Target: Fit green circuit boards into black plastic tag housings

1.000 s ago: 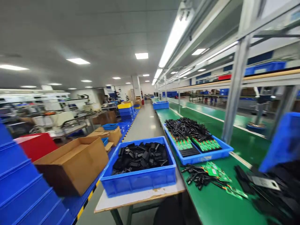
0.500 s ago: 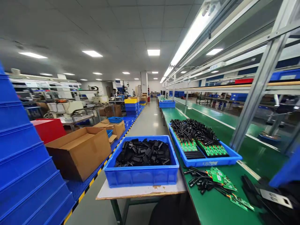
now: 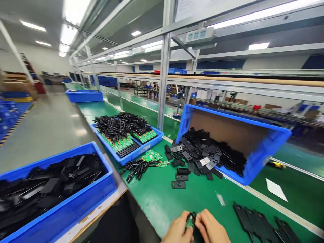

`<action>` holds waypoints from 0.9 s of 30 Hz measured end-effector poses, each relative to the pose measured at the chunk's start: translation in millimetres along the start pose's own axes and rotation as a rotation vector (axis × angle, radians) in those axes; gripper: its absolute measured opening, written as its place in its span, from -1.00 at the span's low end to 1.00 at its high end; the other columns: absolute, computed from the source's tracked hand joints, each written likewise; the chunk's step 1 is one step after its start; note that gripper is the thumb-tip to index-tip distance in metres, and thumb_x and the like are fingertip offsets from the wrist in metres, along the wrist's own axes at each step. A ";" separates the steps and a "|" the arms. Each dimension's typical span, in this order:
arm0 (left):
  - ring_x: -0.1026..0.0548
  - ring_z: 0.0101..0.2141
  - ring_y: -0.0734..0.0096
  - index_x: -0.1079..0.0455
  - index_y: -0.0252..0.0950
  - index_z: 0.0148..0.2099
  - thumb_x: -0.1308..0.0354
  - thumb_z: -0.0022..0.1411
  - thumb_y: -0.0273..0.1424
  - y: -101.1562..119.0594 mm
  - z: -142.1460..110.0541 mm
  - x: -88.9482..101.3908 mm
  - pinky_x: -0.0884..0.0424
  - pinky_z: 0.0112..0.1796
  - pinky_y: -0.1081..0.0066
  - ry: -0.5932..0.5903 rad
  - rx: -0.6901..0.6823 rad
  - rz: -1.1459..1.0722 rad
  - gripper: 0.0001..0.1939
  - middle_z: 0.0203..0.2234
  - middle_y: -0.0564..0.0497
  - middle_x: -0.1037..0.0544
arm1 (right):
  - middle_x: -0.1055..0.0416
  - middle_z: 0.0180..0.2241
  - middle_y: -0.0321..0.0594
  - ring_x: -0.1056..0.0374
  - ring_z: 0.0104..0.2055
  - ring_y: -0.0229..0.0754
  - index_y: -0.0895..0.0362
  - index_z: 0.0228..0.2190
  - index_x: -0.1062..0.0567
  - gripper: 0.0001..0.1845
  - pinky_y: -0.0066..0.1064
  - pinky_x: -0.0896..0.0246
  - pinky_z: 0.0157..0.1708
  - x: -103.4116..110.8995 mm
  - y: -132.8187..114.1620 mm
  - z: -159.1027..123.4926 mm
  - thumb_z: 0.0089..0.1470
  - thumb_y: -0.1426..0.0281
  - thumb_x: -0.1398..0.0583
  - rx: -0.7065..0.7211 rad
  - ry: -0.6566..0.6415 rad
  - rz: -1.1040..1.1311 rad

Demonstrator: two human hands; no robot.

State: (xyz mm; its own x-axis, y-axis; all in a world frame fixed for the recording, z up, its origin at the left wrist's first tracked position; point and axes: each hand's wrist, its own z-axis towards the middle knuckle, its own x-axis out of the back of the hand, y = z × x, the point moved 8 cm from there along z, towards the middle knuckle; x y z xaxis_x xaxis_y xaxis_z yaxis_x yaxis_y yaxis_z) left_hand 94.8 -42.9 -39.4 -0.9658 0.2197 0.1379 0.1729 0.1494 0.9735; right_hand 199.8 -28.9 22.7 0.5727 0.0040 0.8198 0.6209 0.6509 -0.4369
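Both hands are now showing at the bench as the view is swinging rightward. Left hand (image 3: 178, 229) is pinching a small circuit board (image 3: 189, 222); right hand (image 3: 212, 228) is meeting it closely, its exact grip too small to tell. Black covers (image 3: 178, 184) are lying just beyond the hands, black plates (image 3: 259, 221) to their right. Farther beyond, a tipped blue bin (image 3: 274, 143) is spilling black parts (image 3: 202, 150).

Four blue bins (image 3: 84, 97) stand nearest, plus one white paper slip (image 3: 276, 190). Two hands (image 3: 178, 229) share one circuit board (image 3: 190, 221). Heaped black casings (image 3: 199, 150) are too jumbled to count.
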 end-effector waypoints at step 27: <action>-0.46 -0.58 0.53 -0.27 -0.37 -0.08 -0.46 -0.15 -0.26 0.7 -24.7 49.2 -0.38 -0.55 0.56 0.128 0.110 -0.889 -0.37 -0.35 -0.13 -0.56 | -0.44 -0.37 -0.16 -0.35 -0.26 -0.03 0.15 -0.33 -0.49 -0.85 -0.26 -0.33 -0.26 -47.0 -15.6 100.5 0.08 0.59 -0.16 0.107 -0.120 -0.312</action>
State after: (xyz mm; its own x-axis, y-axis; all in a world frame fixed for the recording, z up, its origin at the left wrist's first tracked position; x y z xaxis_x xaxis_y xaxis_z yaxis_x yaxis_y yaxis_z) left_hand 42.6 -55.8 -27.4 -0.7650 -0.1286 -0.6311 -0.6360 0.3058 0.7085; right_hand 109.4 37.1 28.2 0.2933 -0.1224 0.9482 0.6927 0.7107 -0.1225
